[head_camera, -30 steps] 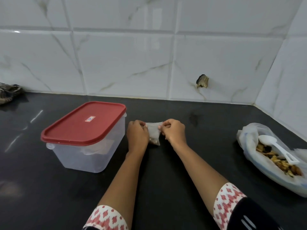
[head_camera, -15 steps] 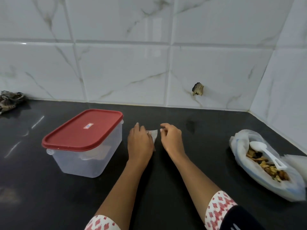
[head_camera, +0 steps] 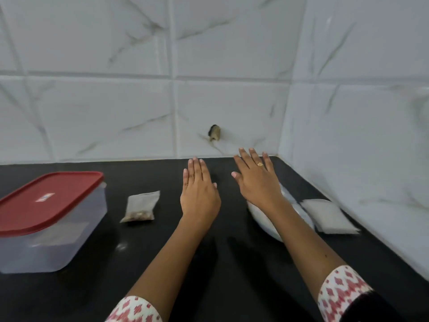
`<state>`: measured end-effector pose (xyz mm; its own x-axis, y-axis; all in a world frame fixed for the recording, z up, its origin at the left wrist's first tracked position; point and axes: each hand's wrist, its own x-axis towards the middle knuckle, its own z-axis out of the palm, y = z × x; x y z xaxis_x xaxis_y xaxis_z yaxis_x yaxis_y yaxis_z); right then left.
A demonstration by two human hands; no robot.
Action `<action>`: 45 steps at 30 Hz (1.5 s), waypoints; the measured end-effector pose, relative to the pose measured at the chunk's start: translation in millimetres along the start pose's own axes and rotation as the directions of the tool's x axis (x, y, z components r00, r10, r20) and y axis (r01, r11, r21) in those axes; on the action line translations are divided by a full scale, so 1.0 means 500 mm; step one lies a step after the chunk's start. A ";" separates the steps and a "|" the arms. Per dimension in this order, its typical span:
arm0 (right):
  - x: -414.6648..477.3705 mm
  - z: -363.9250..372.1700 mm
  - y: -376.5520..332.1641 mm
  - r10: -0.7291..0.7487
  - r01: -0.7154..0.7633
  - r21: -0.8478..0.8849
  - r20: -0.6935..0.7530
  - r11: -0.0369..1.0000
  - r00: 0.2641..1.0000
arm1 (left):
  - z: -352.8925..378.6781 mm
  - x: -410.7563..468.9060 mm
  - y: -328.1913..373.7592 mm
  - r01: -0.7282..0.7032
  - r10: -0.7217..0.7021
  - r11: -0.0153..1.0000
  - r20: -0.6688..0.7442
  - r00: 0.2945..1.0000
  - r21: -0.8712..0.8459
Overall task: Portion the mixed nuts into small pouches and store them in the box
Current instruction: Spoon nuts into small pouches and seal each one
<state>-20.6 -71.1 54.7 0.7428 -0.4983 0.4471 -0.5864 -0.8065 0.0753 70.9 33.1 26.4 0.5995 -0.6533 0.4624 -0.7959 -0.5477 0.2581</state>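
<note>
Both hands, left (head_camera: 199,196) and right (head_camera: 257,182), had let go of the filled pouch (head_camera: 141,207); flat and empty, they reached rightward, leaving it beside the lidded box (head_camera: 46,217)

Black glossy counter (head_camera: 232,275) is running up to a white back wall (head_camera: 104,112) of large marble-look tiles, grey veins crossing them. Side wall (head_camera: 359,135) in same tile is meeting it at right, forming a corner. Chipped hole (head_camera: 214,133) is showing in back wall, just above counter. Soft light is glinting off counter, left of centre.
</note>
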 end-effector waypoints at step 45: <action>-0.175 -0.029 0.282 0.550 -0.450 0.535 -0.035 0.716 0.834 | 0.097 -0.036 0.394 -0.162 0.187 0.829 -0.007 0.982 -0.536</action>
<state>-173.1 -136.8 39.2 0.2856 -0.8485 0.4456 -0.5809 -0.5231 -0.6237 -92.6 -88.3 27.8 0.4392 -0.7404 0.5088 -0.8019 -0.0678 0.5936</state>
